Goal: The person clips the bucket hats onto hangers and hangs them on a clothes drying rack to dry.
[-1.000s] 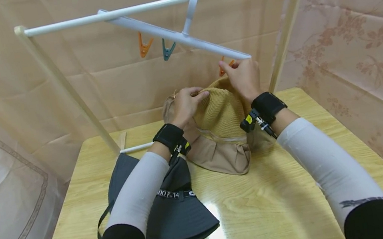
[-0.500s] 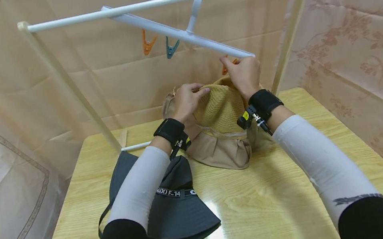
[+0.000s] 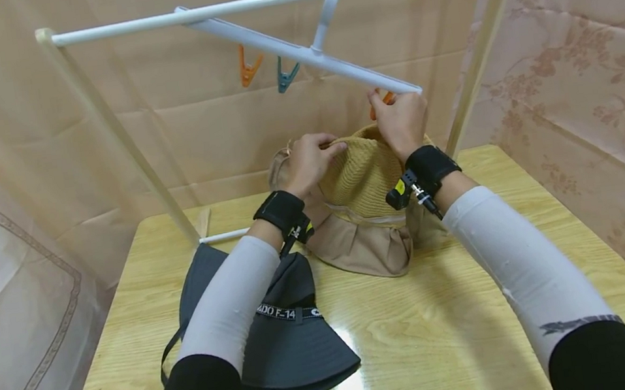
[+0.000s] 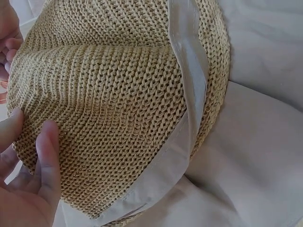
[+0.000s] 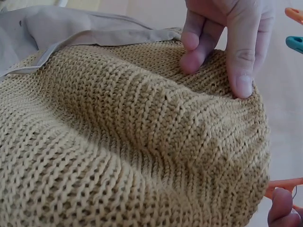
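The left hand (image 3: pixel 308 159) pinches the crown edge of the straw hat (image 3: pixel 360 179), held up above the worktop (image 3: pixel 452 308) under the white hanger bar (image 3: pixel 299 52). The right hand (image 3: pixel 400 121) squeezes an orange clip (image 3: pixel 385 99) at the hat's top. If that clip catches too little knit, the hat will likely slip free and drop.

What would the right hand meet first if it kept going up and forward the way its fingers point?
Most likely the orange clip right at the fingertips of the right hand, under the white hanger bar; depth is hard to judge.
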`<state>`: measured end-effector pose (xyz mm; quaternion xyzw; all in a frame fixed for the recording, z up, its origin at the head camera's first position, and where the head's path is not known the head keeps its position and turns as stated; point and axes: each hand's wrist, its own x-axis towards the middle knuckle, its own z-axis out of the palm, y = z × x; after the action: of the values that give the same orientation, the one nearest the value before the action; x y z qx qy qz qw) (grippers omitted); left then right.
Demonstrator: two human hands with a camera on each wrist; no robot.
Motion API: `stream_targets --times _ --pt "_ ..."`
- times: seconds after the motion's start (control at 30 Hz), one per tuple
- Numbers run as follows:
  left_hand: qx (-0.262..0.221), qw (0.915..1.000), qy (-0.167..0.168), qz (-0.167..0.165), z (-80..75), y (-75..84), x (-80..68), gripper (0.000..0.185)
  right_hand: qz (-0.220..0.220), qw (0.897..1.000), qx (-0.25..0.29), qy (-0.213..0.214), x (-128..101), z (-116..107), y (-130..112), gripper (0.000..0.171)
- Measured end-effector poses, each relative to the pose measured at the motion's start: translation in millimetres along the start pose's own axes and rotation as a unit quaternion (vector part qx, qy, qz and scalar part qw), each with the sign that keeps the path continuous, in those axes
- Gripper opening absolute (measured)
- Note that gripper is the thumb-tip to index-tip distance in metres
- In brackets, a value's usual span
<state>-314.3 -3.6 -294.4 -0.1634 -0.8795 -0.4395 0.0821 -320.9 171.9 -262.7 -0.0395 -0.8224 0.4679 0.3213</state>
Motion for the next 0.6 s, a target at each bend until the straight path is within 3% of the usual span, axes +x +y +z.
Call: stream_targets --times 0.33,0.6 --pt "-0.007 0.9999 -0.007 0.003 5.1 1.9 -0.4 0.03 0.009 0.999 0.044 0.008 -0.7 -2.7 2.8 0.053" --pt "0.003 0.9999 0.006 0.008 7.6 3.1 -2.0 0.029 0.046 0.996 0.079 0.021 -1.0 -7.4 2.6 0.053"
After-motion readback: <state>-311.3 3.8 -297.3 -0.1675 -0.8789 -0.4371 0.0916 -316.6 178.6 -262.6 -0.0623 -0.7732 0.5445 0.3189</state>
